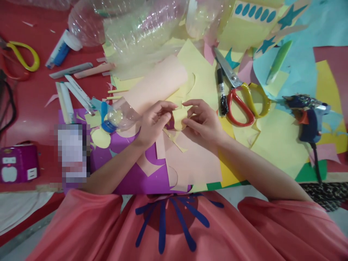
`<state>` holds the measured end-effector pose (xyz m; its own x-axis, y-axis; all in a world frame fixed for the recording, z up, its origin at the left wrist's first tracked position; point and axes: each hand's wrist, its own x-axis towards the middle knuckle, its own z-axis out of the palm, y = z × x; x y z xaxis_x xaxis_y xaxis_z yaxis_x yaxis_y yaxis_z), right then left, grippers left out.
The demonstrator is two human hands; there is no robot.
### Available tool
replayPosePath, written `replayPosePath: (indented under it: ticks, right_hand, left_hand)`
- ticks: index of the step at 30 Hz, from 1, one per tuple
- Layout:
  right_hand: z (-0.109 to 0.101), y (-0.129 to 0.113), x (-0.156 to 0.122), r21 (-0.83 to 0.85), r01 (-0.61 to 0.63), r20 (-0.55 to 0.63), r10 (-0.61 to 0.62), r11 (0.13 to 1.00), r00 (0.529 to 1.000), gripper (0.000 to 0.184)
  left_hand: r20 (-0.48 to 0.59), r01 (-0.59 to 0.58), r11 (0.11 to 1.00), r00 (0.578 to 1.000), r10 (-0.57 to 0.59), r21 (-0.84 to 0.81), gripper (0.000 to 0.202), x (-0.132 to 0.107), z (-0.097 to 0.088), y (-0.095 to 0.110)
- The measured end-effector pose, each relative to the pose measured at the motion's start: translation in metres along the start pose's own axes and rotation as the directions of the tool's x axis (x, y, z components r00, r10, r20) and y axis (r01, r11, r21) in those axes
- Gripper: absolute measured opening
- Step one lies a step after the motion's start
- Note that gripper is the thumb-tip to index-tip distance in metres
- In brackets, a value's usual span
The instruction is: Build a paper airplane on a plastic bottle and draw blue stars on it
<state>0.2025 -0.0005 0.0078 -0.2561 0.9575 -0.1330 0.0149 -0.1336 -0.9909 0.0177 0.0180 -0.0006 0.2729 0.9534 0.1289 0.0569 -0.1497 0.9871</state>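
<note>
Between my hands is a small curved piece of yellow paper [179, 116]. My left hand [157, 119] pinches its left edge, and the fingertips of my right hand [202, 119] close on its right edge. Below it lie thin yellow paper scraps [176, 140] on a pale peach sheet [195, 156]. A rolled peach sheet [160, 81] rests just beyond my hands. Close to my left wrist, a clear plastic bottle [122, 114] with a blue cap [109, 125] lies on its side.
Right of my hands are large scissors [239, 98] with red and yellow handles, a black marker [221, 88] and a blue glue gun [311, 121]. Several markers [78, 94] and a purple box [19, 164] lie left. Clear plastic bottles [141, 25] stretch across the back.
</note>
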Motion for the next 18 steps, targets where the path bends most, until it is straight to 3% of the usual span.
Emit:
replayPosePath:
  ticks: [11,18]
  right_hand:
    - [-0.0003,0.006,-0.0009,-0.016,0.067,0.004,-0.067,0.998,0.998,0.017]
    - [-0.0009,-0.0001,-0.0026,0.007,0.068,0.051,-0.068,0.998,0.996,0.023]
  left_hand:
    - [0.081,0.023,1.0,0.996,-0.024,0.003,0.015,-0.0003,-0.0015,0.0024]
    - [0.041,-0.02,1.0,0.999,0.02,-0.005,0.016,-0.002,-0.005,-0.0038]
